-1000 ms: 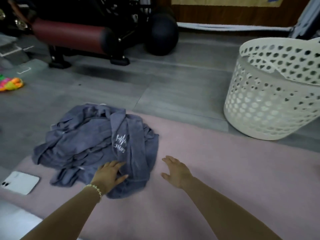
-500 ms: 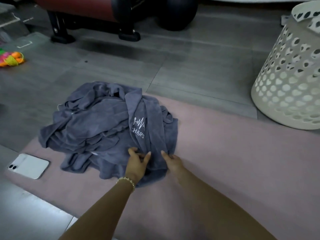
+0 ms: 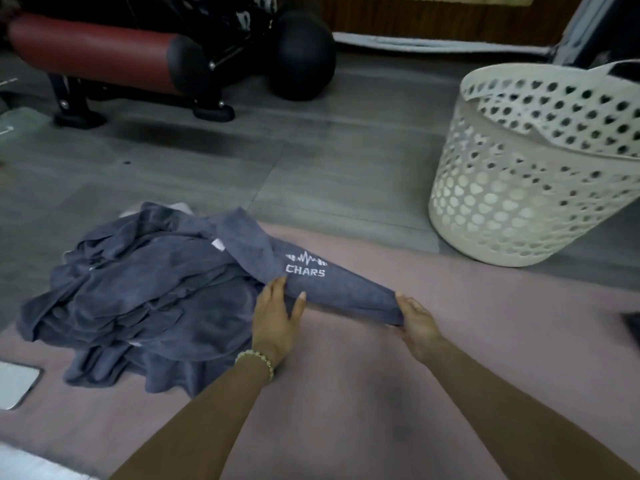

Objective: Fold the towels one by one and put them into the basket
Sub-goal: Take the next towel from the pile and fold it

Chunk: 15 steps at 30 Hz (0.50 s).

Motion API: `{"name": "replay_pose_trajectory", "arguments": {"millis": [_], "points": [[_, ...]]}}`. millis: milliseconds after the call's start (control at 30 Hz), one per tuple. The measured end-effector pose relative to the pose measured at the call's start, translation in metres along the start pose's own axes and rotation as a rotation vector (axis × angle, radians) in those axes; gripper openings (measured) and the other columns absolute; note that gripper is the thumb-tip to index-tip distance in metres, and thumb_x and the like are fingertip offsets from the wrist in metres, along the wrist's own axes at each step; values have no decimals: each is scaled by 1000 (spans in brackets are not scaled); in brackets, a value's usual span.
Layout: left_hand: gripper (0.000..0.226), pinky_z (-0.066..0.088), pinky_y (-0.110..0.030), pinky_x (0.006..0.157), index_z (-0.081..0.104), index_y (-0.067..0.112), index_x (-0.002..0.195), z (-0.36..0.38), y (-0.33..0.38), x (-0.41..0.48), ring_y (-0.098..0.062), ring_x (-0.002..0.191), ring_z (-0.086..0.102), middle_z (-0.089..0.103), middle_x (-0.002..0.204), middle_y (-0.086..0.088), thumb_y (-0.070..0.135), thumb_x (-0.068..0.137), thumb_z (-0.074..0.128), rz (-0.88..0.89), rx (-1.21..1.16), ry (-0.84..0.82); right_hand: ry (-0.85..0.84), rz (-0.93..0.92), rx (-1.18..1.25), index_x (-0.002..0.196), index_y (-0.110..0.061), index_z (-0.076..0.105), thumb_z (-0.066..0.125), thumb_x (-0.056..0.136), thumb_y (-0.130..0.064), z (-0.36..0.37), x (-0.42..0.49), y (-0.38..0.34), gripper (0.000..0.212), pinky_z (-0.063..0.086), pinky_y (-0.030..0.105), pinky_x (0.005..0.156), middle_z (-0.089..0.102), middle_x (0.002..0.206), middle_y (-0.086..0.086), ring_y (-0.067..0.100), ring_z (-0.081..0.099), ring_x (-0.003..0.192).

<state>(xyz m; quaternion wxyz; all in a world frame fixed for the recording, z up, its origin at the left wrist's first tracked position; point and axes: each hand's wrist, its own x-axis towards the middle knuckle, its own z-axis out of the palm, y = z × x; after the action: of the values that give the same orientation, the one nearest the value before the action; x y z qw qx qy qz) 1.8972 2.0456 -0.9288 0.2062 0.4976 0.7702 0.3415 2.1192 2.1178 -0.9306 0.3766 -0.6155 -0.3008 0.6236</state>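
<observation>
A heap of grey-blue towels (image 3: pixel 138 299) lies on the left of a pink mat (image 3: pixel 450 341). One towel with a white "CHARS" logo (image 3: pixel 311 271) stretches out of the heap toward the right. My right hand (image 3: pixel 415 323) pinches its right end, just above the mat. My left hand (image 3: pixel 277 317), with a bead bracelet at the wrist, grips the same towel near the logo, thumb and fingers around the cloth. A white perforated basket (image 3: pixel 519 188) stands on the floor at the right, beyond the mat; its inside is mostly hidden.
A white phone (image 3: pixel 15 384) lies at the mat's left edge. A red padded bench (image 3: pixel 104 53) and a black ball (image 3: pixel 301 53) stand on the grey floor at the back. A dark object (image 3: pixel 632 327) shows at the right edge.
Both hands reached the near edge of the heap and took hold of the logo towel. My right hand has drawn its end out to the right, stretching it from the pile.
</observation>
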Motion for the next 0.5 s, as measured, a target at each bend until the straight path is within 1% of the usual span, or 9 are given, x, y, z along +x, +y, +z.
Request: {"name": "replay_pose_trajectory", "arguments": {"millis": [67, 133, 167, 233, 300, 367, 433, 500], "points": [[61, 18, -36, 117, 31, 13, 145, 22, 30, -2, -23, 140, 26, 31, 151, -6, 45, 95, 43, 46, 63, -86, 44, -11, -5, 80, -14, 51, 45, 100, -20, -48, -5, -14, 22, 46, 30, 65, 58, 86, 6, 18, 55, 76], [66, 14, -34, 118, 26, 18, 148, 47, 62, -8, -22, 143, 21, 25, 155, -4, 53, 93, 32, 100, 135, -198, 128, -27, 3, 80, -14, 51, 43, 100, -19, -99, -12, -28, 23, 48, 34, 69, 58, 86, 6, 21, 55, 77], [67, 13, -33, 118, 24, 20, 148, 61, 78, -13, -21, 143, 20, 23, 156, -3, 54, 92, 29, 133, 161, -256, 179, -31, 20, 79, -13, 51, 43, 100, -18, -127, -14, -33, 23, 47, 36, 70, 58, 85, 8, 22, 55, 76], [61, 15, -32, 117, 23, 20, 149, 89, 111, -27, -20, 142, 23, 24, 155, -2, 51, 97, 32, 177, 143, -371, 289, -43, 10, 78, -8, 51, 46, 99, -16, -187, -19, -42, 23, 45, 36, 68, 56, 82, 12, 24, 53, 71], [58, 18, -29, 116, 24, 18, 149, 117, 139, -43, -19, 141, 26, 28, 154, -2, 44, 98, 37, 203, 109, -473, 372, -64, -160, 79, -2, 51, 49, 97, -18, -252, -21, -45, 24, 42, 34, 60, 54, 81, 14, 26, 49, 69], [58, 20, -29, 115, 24, 19, 149, 149, 161, -60, -19, 140, 27, 29, 153, -1, 45, 98, 37, 248, 125, -553, 417, -75, -311, 76, -1, 49, 53, 95, -18, -312, -25, -46, 26, 36, 33, 56, 50, 77, 15, 24, 45, 68], [59, 20, -32, 116, 24, 20, 148, 182, 176, -76, -19, 140, 28, 29, 154, -1, 46, 97, 37, 293, 157, -633, 426, -68, -429, 72, -1, 48, 55, 94, -18, -356, -26, -43, 28, 35, 28, 53, 50, 72, 14, 25, 44, 65], [60, 21, -34, 116, 24, 21, 149, 214, 183, -87, -18, 141, 27, 27, 154, -1, 47, 97, 37, 304, 188, -711, 422, -59, -525, 69, -1, 46, 57, 93, -17, -382, -20, -33, 31, 35, 23, 52, 48, 70, 15, 24, 42, 66]]}}
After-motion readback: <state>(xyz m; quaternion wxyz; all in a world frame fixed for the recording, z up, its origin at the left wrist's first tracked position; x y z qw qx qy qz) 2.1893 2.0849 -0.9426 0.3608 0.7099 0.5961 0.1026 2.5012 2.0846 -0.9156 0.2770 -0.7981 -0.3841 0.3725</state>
